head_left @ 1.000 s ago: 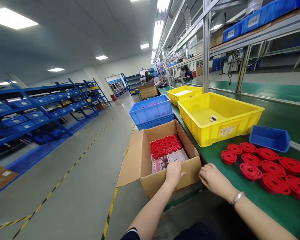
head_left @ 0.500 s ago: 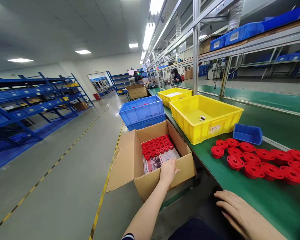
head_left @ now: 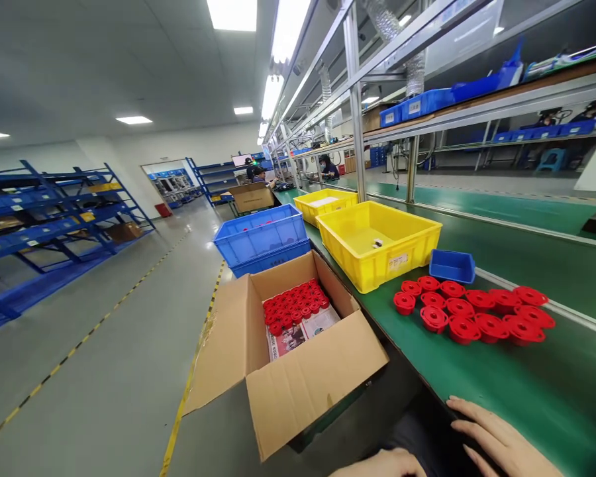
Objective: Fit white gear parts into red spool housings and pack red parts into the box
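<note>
My left hand (head_left: 385,464) is low at the bottom edge, mostly cut off, with its fingers hidden. At the lower right, my right hand (head_left: 501,437) rests at the edge of the green table (head_left: 437,344), fingers spread, holding nothing. An open cardboard box (head_left: 312,377) stands left of the table with its near flap folded outward. Inside it, rows of red round parts (head_left: 295,305) sit beside printed newspaper (head_left: 298,338). More red parts (head_left: 461,328) are grouped on the table, near a small blue bin (head_left: 451,266).
A large yellow bin (head_left: 377,245) holds a small item, with another yellow bin (head_left: 325,202) behind. Stacked blue crates (head_left: 261,232) stand beyond the box. A metal post (head_left: 355,106) rises from the table. People sit farther back; blue shelves line the left.
My left hand has let go of the box's near side and drawn back to the bottom edge. The near flap now lies outward. The view has turned right, and my right hand remains spread.
</note>
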A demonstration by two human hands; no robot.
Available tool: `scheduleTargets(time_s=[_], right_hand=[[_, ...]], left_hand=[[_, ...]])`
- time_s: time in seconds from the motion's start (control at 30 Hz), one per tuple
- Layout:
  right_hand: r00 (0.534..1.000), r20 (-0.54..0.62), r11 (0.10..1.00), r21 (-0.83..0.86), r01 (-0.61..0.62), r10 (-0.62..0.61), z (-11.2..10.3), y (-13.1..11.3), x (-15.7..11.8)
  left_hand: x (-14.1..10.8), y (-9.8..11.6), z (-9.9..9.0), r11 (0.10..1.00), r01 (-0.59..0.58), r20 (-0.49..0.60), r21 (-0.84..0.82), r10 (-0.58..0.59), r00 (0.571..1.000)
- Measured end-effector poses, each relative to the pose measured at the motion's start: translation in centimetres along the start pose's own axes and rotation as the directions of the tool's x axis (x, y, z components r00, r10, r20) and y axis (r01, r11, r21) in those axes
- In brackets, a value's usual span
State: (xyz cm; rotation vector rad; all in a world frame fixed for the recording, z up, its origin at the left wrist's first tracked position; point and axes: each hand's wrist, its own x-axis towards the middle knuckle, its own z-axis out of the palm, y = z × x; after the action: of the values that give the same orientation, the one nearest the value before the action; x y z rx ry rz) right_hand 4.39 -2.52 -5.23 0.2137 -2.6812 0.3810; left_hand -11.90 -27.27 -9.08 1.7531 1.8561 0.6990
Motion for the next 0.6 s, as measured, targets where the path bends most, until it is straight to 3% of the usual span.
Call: scheduleTargets(time_s=[0.1, 0.17, 0.33, 0.43, 0.6], right_hand=[[0.999, 0.026, 0.998, -0.052, -0.028, 0.029, 0.1, -0.7, 0.1], [0.997, 0.047, 0.997, -0.053, -0.063, 0.065, 0.0, -0.9, 0.1], [0.997, 0.006, 0.997, 0.025, -0.071, 0.071, 0.5, -0.8, -0.1], [0.999, -0.027, 0.999, 0.036, -0.037, 0.038, 0.8, -0.9, 0.0], [0.999, -0.04, 1.0, -0.009, -0.029, 0.029, -0.6, -1.5, 1.3]], left_hand=[[0.5, -0.7, 0.9, 0.986, 0.111, 0.114, -0.124, -0.097, 0.989], [1.0, -0.6, 0.5, 0.979, 0.197, 0.145, -0.057, -0.187, 0.972], [3.4, 0.1, -1.0, 0.883, 0.383, -0.017, 0.271, -0.393, 0.919], [5.5, -0.5, -1.3, 0.831, 0.398, -0.068, 0.388, -0.405, 0.912], [7.7, -0.7, -0.7, 0.817, 0.331, -0.018, 0.471, -0.366, 0.93]])
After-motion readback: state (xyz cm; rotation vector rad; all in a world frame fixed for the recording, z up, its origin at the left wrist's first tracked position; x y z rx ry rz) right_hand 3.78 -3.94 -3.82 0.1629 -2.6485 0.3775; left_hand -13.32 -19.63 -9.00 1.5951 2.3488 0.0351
